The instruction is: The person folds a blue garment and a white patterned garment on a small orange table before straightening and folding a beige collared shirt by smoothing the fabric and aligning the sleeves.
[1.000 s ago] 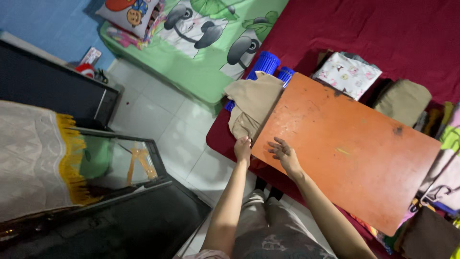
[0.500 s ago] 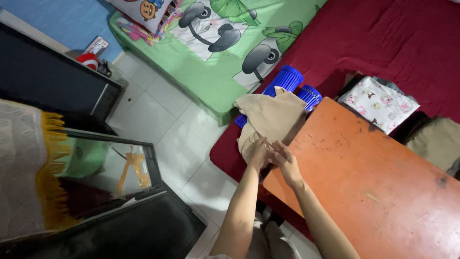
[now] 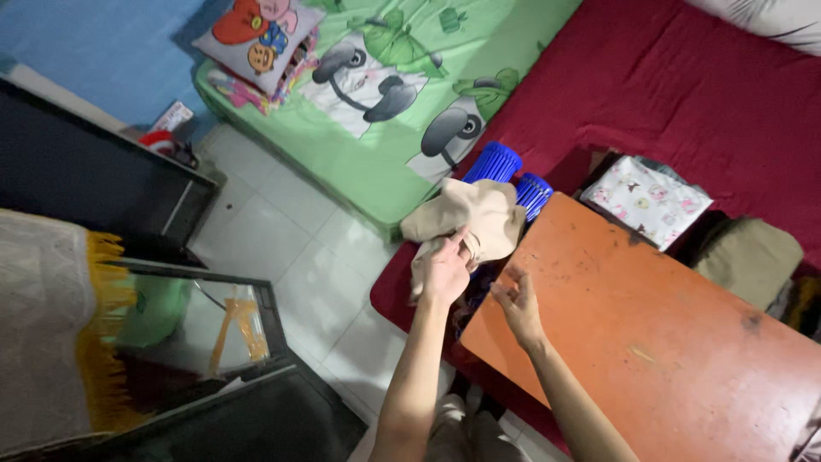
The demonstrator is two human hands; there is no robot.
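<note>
The left hand [image 3: 446, 272] pinched the beige cloth [image 3: 469, 221], which lay bunched at the orange table's [image 3: 650, 325] ten o'clock corner beside two blue baskets [image 3: 511, 175]. The right hand [image 3: 516, 301] hovered released at the cloth's five o'clock. A clean lift likely needed both hands gripping separate edges.

The orange table [image 3: 650, 334] fills the view toward four o'clock, its scuffed top mostly bare. A beige cloth [image 3: 470, 224] drapes over its ten o'clock corner, beside two blue ribbed containers [image 3: 511, 175].
</note>
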